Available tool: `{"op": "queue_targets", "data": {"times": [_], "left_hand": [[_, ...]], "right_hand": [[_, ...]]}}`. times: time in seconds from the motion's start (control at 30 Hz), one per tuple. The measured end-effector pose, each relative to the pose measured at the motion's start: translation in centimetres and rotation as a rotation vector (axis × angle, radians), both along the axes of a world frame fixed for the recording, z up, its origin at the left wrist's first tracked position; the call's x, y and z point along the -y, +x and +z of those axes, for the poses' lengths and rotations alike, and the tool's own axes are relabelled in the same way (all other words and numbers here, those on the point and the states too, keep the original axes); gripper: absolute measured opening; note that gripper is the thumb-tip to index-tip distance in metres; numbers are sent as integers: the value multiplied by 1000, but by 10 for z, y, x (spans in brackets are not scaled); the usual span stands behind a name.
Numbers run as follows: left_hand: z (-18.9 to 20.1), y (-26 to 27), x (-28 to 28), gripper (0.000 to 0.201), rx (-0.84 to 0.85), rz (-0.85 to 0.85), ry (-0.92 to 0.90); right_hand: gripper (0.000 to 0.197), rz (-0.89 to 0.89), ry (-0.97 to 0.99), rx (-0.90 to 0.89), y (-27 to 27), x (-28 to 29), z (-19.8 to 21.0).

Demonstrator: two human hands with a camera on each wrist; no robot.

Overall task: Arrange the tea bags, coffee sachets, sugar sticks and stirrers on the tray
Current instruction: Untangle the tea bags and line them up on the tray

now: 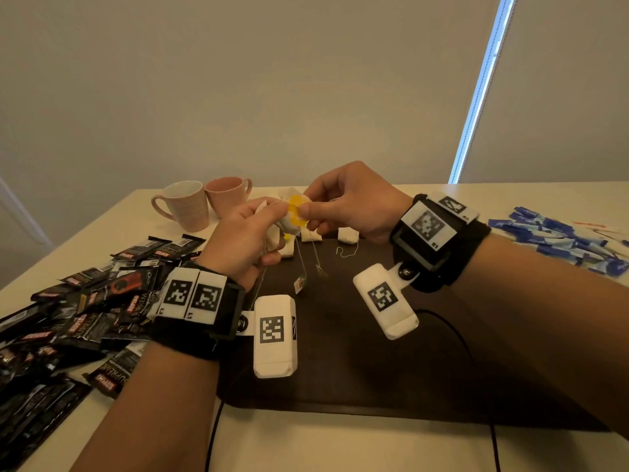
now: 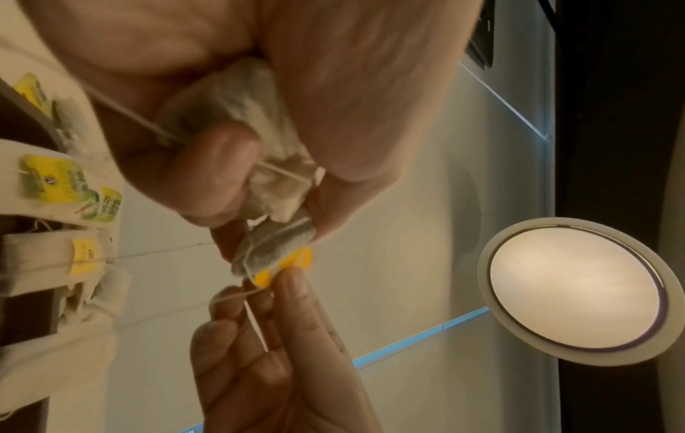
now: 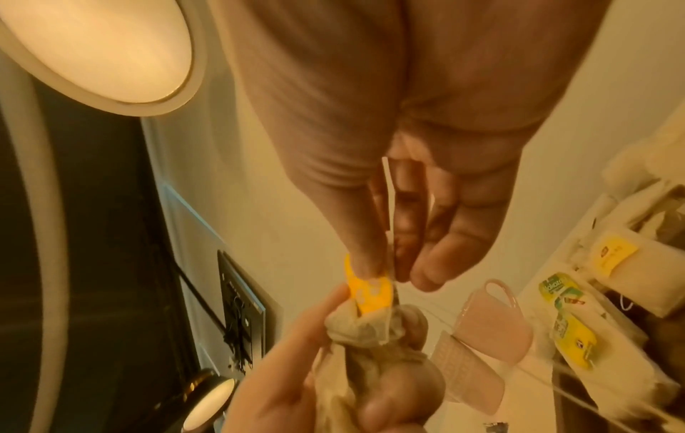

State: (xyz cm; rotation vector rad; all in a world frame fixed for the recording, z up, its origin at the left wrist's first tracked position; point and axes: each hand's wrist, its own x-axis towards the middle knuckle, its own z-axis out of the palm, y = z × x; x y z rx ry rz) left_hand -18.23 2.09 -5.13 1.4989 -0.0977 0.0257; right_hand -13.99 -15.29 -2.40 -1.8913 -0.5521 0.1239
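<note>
Two hands met above the far end of the dark tray, both busy with the same bundle. The left hand had its fingers curled round a clump of crumpled tea bags, with strings trailing down from its fist toward the tray. The right hand pinched a yellow tag between thumb and forefinger, right against the left hand's fingertips; the other fingers of the right hand were loosely bent, and a thread ran across them in the left wrist view. One small paper tag dangled on a string just above the tray. More tea bags lay at the tray's far edge, some with yellow and green tags, as the wrist views showed. A heap of black coffee sachets was spread over the white table to the left of the tray, and blue sugar sticks lay scattered to the right, well apart from the hands. Thin orange stirrers seemed to lie beyond the sugar sticks, too faint to be sure. Beyond the hands stood a white mug and a pink mug, touching side by side
</note>
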Motion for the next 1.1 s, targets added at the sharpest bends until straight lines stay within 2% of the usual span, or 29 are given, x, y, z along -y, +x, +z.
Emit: {"op": "queue_targets", "data": {"times": [0.13, 0.27, 0.4, 0.53, 0.67, 0.9, 1.1], "left_hand": [[0, 1, -2, 21, 16, 48, 80], [-1, 3, -5, 24, 30, 111, 136], [0, 4, -11, 30, 21, 82, 91], [1, 3, -12, 30, 34, 65, 104], [1, 3, -12, 30, 46, 47, 112], [0, 4, -13, 29, 49, 47, 77], [1, 4, -18, 30, 66, 68, 72]], "right_hand": [[7, 36, 118, -131, 7, 8, 1], [15, 30, 106, -151, 16, 15, 4], [25, 15, 81, -165, 28, 22, 6], [14, -71, -77, -126, 44, 27, 2], [18, -119, -354, -83, 61, 22, 0], [10, -120, -511, -131, 73, -2, -9], [13, -140, -649, -197, 89, -23, -19]]}}
